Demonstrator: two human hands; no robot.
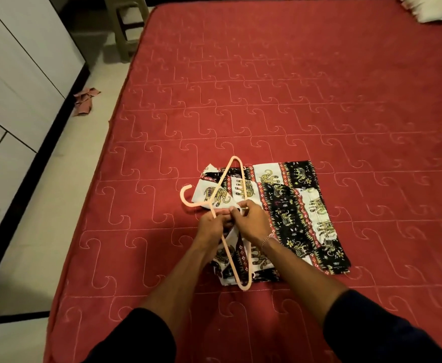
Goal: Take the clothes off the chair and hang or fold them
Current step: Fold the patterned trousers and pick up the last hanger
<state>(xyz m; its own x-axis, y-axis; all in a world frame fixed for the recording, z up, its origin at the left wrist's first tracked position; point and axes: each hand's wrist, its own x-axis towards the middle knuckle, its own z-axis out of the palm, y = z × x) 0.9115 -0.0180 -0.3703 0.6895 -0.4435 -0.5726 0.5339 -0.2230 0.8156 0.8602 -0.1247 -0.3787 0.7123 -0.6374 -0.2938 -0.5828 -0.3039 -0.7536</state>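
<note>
A black, white and red garment with an elephant print (290, 205) lies spread on the red quilted bed (293, 87). A pale pink plastic hanger (230, 184) lies across its left part, hook pointing left. My left hand (213, 224) and my right hand (251, 221) meet over the middle of the hanger. Their fingers pinch the hanger and a bit of white cloth at that spot. What exactly sits between the fingertips is hidden.
A white wardrobe with black trim (18, 87) runs along the left. A crumpled pinkish cloth (85, 100) lies on the pale floor beside it. A plastic stool (128, 24) stands at the bed's far left corner. A white pillow (434, 6) rests at the far right.
</note>
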